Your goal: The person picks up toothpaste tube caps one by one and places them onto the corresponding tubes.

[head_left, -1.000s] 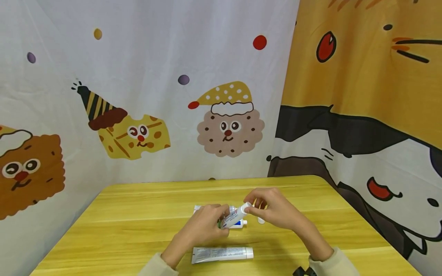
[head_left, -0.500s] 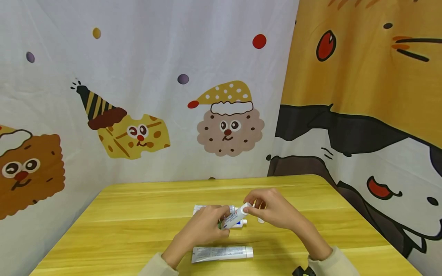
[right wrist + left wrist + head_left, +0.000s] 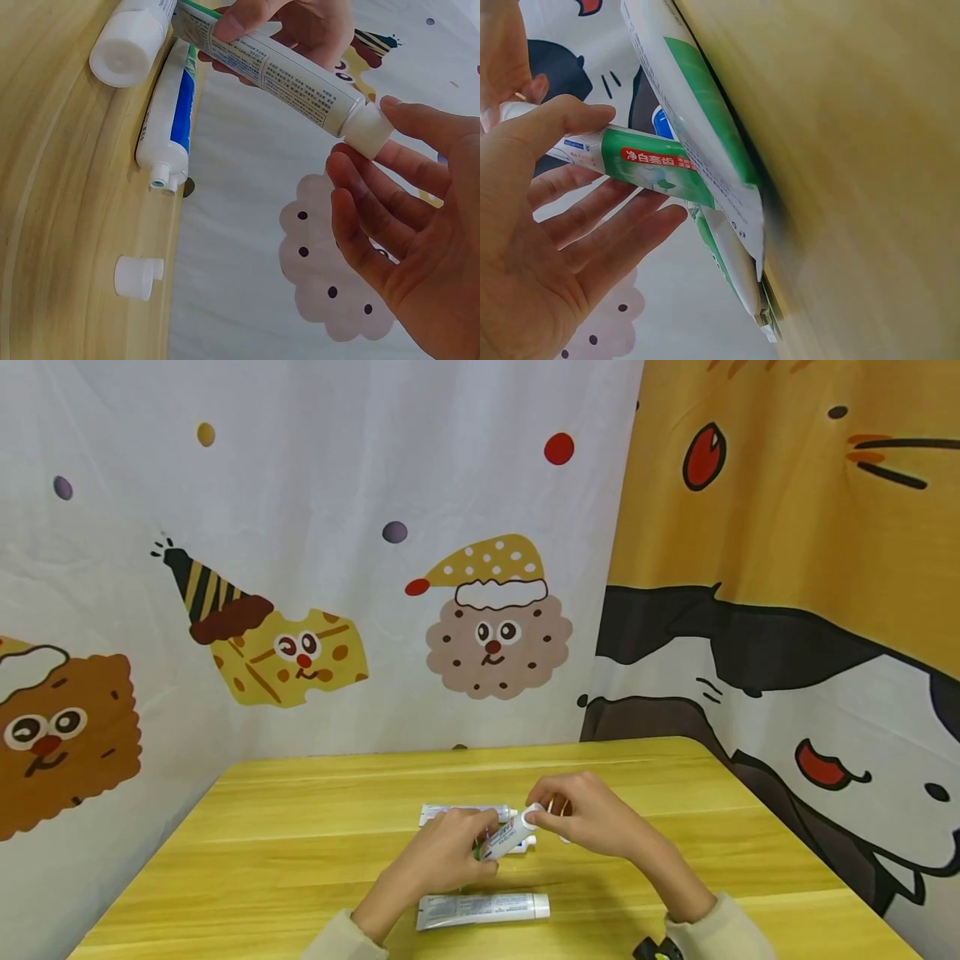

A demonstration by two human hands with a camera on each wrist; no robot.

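Toothpaste tube (image 3: 277, 71), tilted above the table (image 3: 300, 860), gripped in left hand (image 3: 448, 852), white cap (image 3: 369, 130) pinched in right hand (image 3: 588, 814). Probably light, soft-walled, somewhat slippery; best held with 2 fingertips near the cap, where likely stiffer, without hard squeezing.

Holds both arms (image 3: 390, 889) out in front. Grips with the left hand (image 3: 450, 843). Pinches with the right hand (image 3: 592, 817) close by, using thumb (image 3: 420, 120) and fingers (image 3: 367, 191).

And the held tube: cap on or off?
On: the cap covers the end of the tube; the right hand pinches it. Screwed tight or not: cannot tell.
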